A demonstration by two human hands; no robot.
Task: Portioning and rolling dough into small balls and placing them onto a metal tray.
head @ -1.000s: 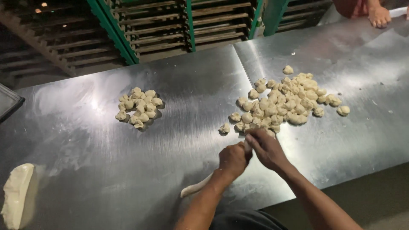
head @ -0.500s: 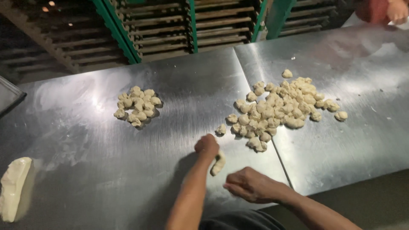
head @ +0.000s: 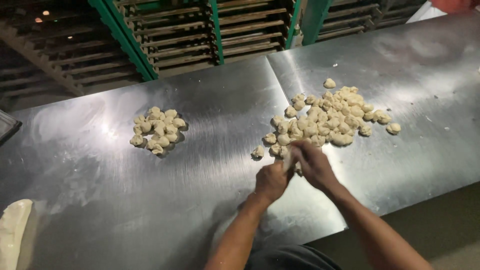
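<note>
My left hand (head: 272,181) and my right hand (head: 313,163) meet at the near edge of a large pile of small dough pieces (head: 330,116) on a steel table (head: 210,150). Both hands pinch a pale piece of dough (head: 287,160) between them; most of it is hidden by the fingers. A loose dough piece (head: 258,152) lies just left of my hands. Farther left sits a smaller pile of dough pieces (head: 157,131).
A flat slab of dough (head: 12,235) lies at the table's near left corner. Green racks with wooden trays (head: 170,35) stand behind the table. Part of another person (head: 452,5) shows at the top right. The table's front edge runs under my forearms.
Half a second ago my hands were apart, the left one on a dough strip on the table. Now both hands have come together again at the big pile's near edge.
</note>
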